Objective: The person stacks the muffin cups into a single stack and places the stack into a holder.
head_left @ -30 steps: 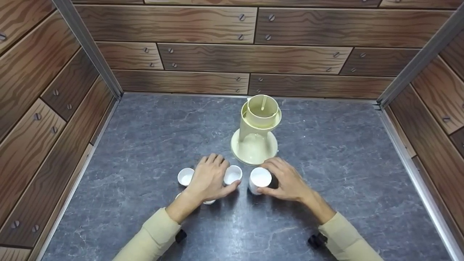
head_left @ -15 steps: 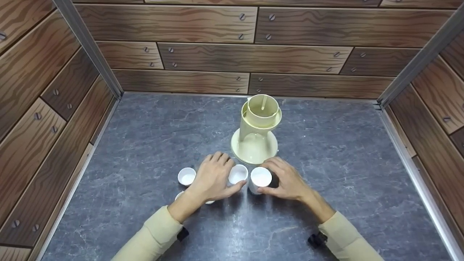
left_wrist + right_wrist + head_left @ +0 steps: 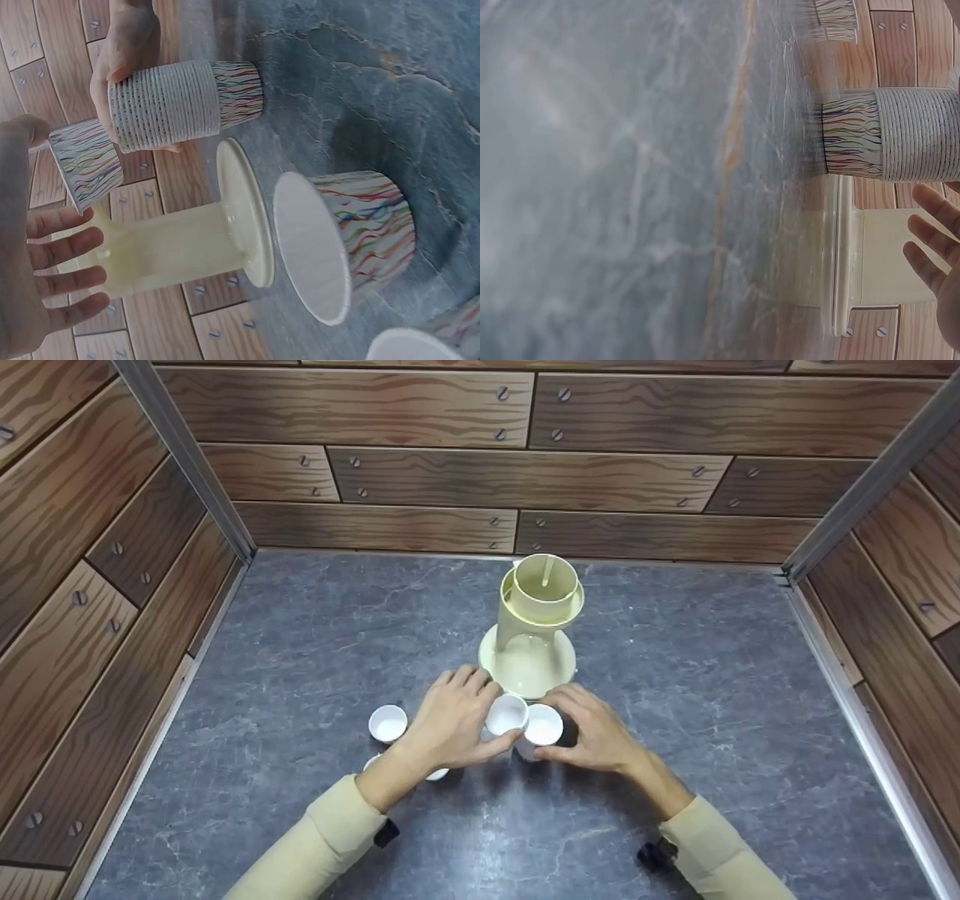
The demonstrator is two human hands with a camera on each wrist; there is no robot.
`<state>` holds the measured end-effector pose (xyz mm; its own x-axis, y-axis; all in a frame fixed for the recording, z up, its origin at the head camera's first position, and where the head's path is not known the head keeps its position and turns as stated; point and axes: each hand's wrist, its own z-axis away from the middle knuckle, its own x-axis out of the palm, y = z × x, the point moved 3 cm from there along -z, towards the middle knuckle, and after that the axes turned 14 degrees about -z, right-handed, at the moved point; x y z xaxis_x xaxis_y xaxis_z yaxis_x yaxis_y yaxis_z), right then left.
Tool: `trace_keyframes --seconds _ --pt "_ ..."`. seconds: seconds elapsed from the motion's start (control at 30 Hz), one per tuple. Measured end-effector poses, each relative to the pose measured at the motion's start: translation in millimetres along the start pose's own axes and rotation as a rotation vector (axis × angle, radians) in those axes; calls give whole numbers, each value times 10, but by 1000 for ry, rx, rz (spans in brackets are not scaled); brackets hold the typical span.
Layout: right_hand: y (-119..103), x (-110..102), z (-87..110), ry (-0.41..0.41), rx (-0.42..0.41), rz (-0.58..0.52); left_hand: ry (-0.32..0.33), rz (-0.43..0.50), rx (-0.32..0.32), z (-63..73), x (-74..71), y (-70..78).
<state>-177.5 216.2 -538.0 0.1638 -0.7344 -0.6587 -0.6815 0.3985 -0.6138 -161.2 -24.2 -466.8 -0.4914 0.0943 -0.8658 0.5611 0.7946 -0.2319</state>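
Observation:
Between thumb and fingers, my left hand [image 3: 450, 720] holds a single white paper cup [image 3: 507, 715], lifted off the table and patterned with coloured wavy lines in the left wrist view. Its rim overlaps the top of a stack of paper cups [image 3: 543, 726], which my right hand [image 3: 592, 731] grips from the right side. Seen from the left wrist, the nested rims of the stack [image 3: 169, 105] show clearly, and the bottom cup stands on the table. Just beyond both hands rises a pale yellow cylindrical stand [image 3: 527, 664] with a round base and an open tube on top.
Left of my left forearm a paper cup [image 3: 388, 724] stands upright on the grey marbled table [image 3: 315, 660]. Two more cups are partly hidden under that forearm. Wood-patterned walls [image 3: 420, 476] enclose the back and sides.
My left hand has moved right and slightly away from me with its cup, up to the stack. The right hand and the stack have hardly moved.

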Motion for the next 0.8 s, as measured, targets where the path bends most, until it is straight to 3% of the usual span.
trace_keyframes --seconds 0.33,0.8 --pt "5 10 -8 -3 -1 4 7 3 -11 -79 -17 86" --pt "14 9 -1 4 9 2 29 19 -29 -129 79 190"
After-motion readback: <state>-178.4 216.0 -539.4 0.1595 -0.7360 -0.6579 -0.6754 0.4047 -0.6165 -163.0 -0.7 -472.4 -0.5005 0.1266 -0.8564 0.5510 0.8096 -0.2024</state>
